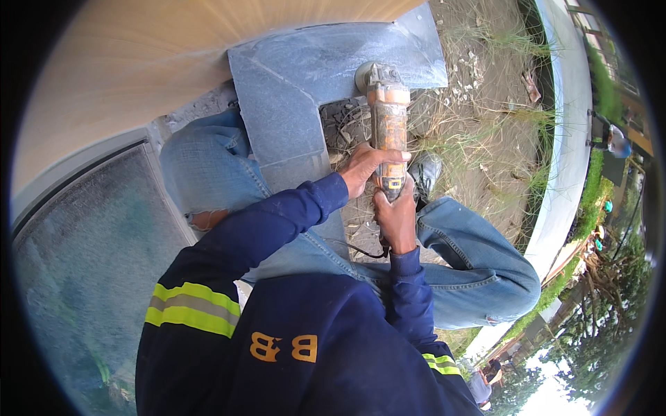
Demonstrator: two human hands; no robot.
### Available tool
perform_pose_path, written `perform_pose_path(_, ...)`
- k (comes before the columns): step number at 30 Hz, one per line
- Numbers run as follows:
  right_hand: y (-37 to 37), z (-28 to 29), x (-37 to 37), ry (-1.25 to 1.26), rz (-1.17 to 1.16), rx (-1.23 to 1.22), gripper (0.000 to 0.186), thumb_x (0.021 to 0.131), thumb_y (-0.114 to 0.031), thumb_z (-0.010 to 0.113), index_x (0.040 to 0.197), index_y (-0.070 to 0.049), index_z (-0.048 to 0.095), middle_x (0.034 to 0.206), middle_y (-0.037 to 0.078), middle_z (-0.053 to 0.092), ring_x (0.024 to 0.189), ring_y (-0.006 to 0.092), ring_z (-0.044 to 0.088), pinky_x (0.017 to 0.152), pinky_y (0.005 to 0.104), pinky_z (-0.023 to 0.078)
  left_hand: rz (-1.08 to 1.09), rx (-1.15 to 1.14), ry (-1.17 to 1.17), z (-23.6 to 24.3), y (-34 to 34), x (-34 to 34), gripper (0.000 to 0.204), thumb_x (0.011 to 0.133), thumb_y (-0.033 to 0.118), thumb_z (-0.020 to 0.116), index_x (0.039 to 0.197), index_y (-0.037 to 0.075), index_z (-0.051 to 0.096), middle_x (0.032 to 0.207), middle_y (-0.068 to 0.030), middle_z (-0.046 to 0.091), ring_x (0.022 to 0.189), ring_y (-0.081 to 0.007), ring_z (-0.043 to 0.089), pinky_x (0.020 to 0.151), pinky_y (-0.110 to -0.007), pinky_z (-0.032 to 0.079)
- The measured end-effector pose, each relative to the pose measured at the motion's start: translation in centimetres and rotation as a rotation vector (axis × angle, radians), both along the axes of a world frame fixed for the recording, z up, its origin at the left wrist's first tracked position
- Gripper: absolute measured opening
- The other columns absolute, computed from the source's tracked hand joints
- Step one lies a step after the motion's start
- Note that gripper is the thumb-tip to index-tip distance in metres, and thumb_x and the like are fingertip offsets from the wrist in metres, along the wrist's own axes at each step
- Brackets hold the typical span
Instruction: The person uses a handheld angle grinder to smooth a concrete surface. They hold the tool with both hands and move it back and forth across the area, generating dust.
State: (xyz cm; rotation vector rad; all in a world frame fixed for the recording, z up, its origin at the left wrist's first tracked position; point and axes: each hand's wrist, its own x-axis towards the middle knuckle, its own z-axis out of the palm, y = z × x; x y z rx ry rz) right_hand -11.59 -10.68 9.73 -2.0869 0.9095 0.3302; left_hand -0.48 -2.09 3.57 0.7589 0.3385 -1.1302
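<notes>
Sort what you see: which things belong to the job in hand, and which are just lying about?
In use: angle grinder, in left hand and right hand; dark cord; grey slab beneath the disc.
Lying about: pale scraps on the soil; crumpled reddish scrap.

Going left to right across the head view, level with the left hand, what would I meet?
Framed pane → left knee in jeans → grey slab → left hand → angle grinder → shoe → grassy soil → pale curb.
</notes>
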Motion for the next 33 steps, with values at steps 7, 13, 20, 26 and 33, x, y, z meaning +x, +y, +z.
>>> perform_pose_path(7,1.2,-0.7,-1.3,0.016,0.132,0.027,0.060,0.089,-0.016,0.075,0.139,0.005,0.048,0.109,0.024,0.072,0.099,0.0318,0.073,0.088,0.0401,0.056,0.263,0.161,0.047,0.8,1.9,-1.7,0.041,0.082,0.020,0.084,0.112,0.001,0.063,0.097,-0.0105,0.067,0.084,-0.0194,0.069,0.074,-0.036,0.058)
perform_pose_path(13,1.5,-0.9,0.0,-0.047,0.144,-0.020,0.057,0.088,-0.016,0.073,0.135,0.006,0.049,0.102,0.026,0.072,0.091,0.0364,0.073,0.081,0.0424,0.056,0.256,0.101,0.043,0.3,1.8,0.1,0.036,0.078,0.013,0.083,0.107,-0.001,0.065,0.089,-0.0094,0.067,0.077,-0.0191,0.068,0.072,-0.036,0.057)
perform_pose_path(20,1.0,-0.2,-2.5,-0.044,0.065,-0.013,0.052,0.089,-0.012,0.070,0.132,0.004,0.048,0.100,0.024,0.071,0.091,0.0355,0.072,0.082,0.0426,0.055,0.159,0.072,-0.029,0.3,-0.1,-1.8,0.032,0.076,0.018,0.082,0.101,0.002,0.069,0.087,-0.0074,0.068,0.076,-0.0173,0.067,0.070,-0.034,0.055)
perform_pose_path(26,1.5,-0.2,-0.6,0.005,0.201,-0.004,0.064,0.089,-0.017,0.071,0.140,0.003,0.039,0.099,0.033,0.070,0.096,0.0520,0.069,0.080,0.0547,0.055,0.212,0.107,-0.004,0.3,2.1,-1.0,0.033,0.078,0.020,0.080,0.103,0.002,0.067,0.088,-0.0078,0.067,0.078,-0.0179,0.068,0.074,-0.035,0.056)
perform_pose_path(33,1.1,0.8,-2.6,0.002,0.132,-0.025,0.064,0.089,-0.016,0.072,0.140,0.005,0.040,0.103,0.033,0.071,0.098,0.0506,0.070,0.081,0.0519,0.056,0.210,0.127,0.000,1.0,0.0,-2.7,0.030,0.075,0.020,0.081,0.096,0.000,0.070,0.080,-0.0074,0.068,0.069,-0.0181,0.066,0.068,-0.035,0.055)
